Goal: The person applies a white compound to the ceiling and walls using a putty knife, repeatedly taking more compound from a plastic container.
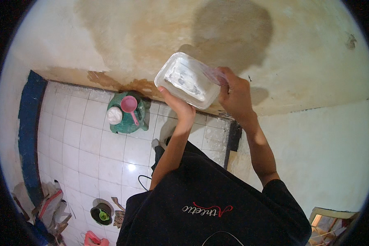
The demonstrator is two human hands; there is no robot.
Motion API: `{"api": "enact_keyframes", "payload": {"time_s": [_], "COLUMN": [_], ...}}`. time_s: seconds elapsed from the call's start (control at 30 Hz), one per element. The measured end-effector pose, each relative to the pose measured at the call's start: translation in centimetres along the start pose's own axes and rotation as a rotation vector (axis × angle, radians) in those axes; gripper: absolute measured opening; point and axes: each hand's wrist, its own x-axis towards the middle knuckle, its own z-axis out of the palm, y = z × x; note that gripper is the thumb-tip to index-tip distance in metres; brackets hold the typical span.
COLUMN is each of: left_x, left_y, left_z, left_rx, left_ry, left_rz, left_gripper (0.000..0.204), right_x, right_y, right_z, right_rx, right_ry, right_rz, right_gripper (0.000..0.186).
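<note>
A white rectangular plastic tub [209, 97] is tilted in front of me at chest height, with white paste [183, 77] smeared over its bottom. My left hand [179, 105] supports it from below and the near side, the thumb up against the rim. In my right hand [236, 91], the fingers are closed on a pale pinkish, see-through scraper [212, 74]. The scraper's blade reaches over the tub's right end. Whether its edge touches the paste I cannot tell.
Close ahead stands a stained, patchy wall [143, 37]. By its foot, a green stool [127, 123] carries a pink dipper [128, 104] and a white bundle [115, 115]. At lower left are a dark bucket [95, 214] with a green scoop [104, 215], a pink object [95, 239] and sacks [51, 209].
</note>
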Motion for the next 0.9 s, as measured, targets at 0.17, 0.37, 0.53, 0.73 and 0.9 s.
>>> {"api": "enact_keyframes", "payload": {"time_s": [0.17, 0.37, 0.53, 0.73, 0.9], "left_x": [0.1, 0.1, 0.4, 1.1, 0.2], "left_y": [-0.1, 0.0, -0.3, -0.5, 0.1], "left_z": [0.1, 0.3, 0.2, -0.6, 0.5], "left_rx": [0.009, 0.033, -0.031, 0.056, -0.059], "left_ry": [0.015, 0.005, 0.012, 0.022, 0.010], "left_rz": [0.005, 0.060, 0.054, 0.072, -0.002], "left_gripper": [0.066, 0.065, 0.066, 0.069, 0.068], "right_x": [-1.4, 0.4, -0.4, 0.9, 2.2], "right_y": [-0.2, 0.3, -0.7, -0.7, -1.7], "right_z": [1.3, 0.0, 1.3, 0.7, 1.6], "right_rx": [0.059, -0.021, -0.013, -0.096, -0.201], "right_ry": [-0.091, 0.026, -0.118, -0.156, -0.191], "right_rz": [-0.008, -0.065, -0.018, -0.004, -0.064], "right_gripper": [0.025, 0.025, 0.022, 0.024, 0.031]}}
